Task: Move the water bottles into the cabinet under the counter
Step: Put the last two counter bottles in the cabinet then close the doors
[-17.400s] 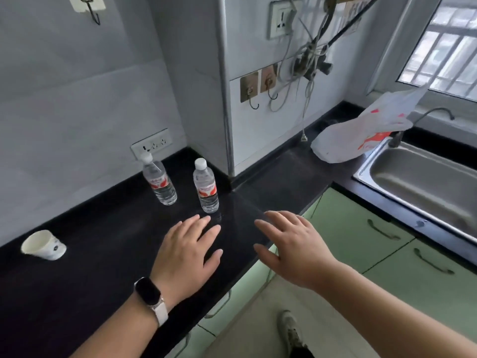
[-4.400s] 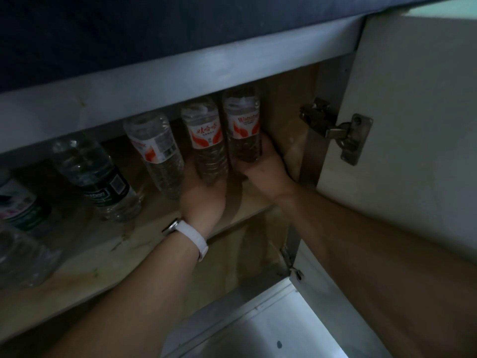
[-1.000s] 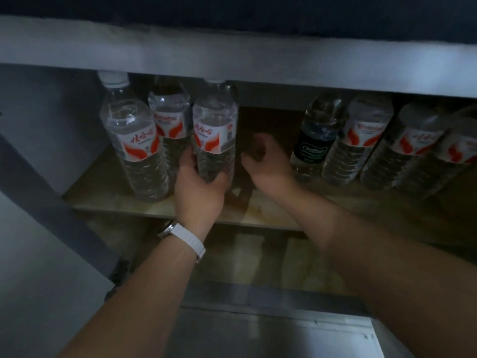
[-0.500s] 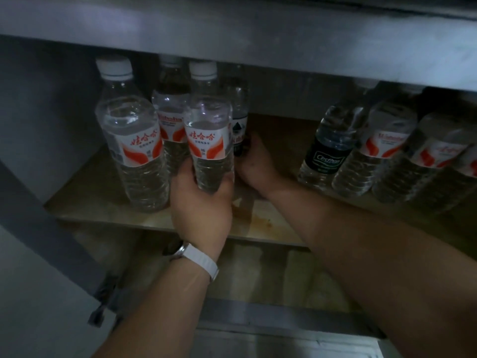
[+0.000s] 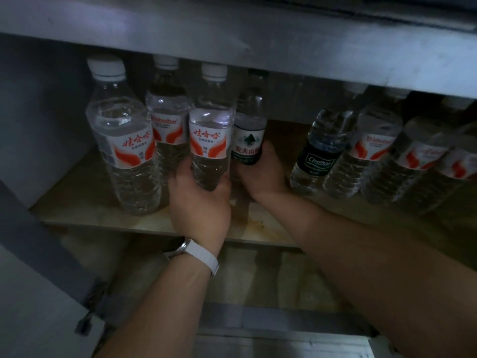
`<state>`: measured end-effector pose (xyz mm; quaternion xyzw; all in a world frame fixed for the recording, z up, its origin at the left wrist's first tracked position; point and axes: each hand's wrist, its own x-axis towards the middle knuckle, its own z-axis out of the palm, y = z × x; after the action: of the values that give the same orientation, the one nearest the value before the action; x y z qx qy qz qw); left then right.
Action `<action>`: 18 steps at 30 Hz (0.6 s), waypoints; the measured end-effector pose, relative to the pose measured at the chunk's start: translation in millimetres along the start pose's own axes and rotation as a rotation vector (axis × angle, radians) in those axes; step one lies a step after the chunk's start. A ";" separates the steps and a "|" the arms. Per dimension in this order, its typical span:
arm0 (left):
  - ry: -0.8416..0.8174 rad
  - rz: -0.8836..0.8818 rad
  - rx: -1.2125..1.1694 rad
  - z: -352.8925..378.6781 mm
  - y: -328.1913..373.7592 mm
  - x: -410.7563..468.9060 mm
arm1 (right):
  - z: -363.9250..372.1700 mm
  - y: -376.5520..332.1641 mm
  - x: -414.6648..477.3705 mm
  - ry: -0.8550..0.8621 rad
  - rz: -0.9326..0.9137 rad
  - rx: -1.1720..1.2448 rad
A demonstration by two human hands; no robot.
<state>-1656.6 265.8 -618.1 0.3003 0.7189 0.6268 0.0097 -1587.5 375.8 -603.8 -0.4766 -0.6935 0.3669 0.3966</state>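
Note:
I look into the dim cabinet under the counter. My left hand (image 5: pixel 200 200), with a white watch band on its wrist, grips the base of a clear water bottle (image 5: pixel 209 130) with a red-and-white label. My right hand (image 5: pixel 260 174) holds a green-labelled bottle (image 5: pixel 249 135) just right of it, towards the back. Both bottles are upright over the wooden shelf (image 5: pixel 258 226). Two more red-labelled bottles (image 5: pixel 124 140) stand to the left, one at the front and one (image 5: pixel 165 120) behind.
A row of several bottles leans at the right of the shelf, starting with a dark-labelled one (image 5: pixel 320 151). The counter's grey underside (image 5: pixel 232 37) hangs low over the caps. The cabinet's left wall (image 5: pixel 33 120) and a lower compartment (image 5: pixel 258 277) are visible.
My right hand has closed on the green-labelled bottle behind and drawn it forward beside the left hand's bottle. My left hand keeps its bottle, shifted slightly right.

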 end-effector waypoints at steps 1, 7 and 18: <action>0.003 0.003 0.000 1.0 0.3 0.5 | -3.6 1.7 -2.9 0.031 0.017 -0.014; 0.000 0.039 0.006 9.1 -1.0 5.0 | -26.1 17.4 -20.1 0.108 0.022 0.021; -0.072 0.068 0.039 33.5 6.9 20.7 | -29.4 25.5 -21.0 0.155 0.018 0.045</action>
<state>-1657.6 305.2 -611.5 0.3469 0.7196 0.6015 0.0086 -1546.8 366.8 -618.4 -0.5008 -0.6480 0.3476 0.4565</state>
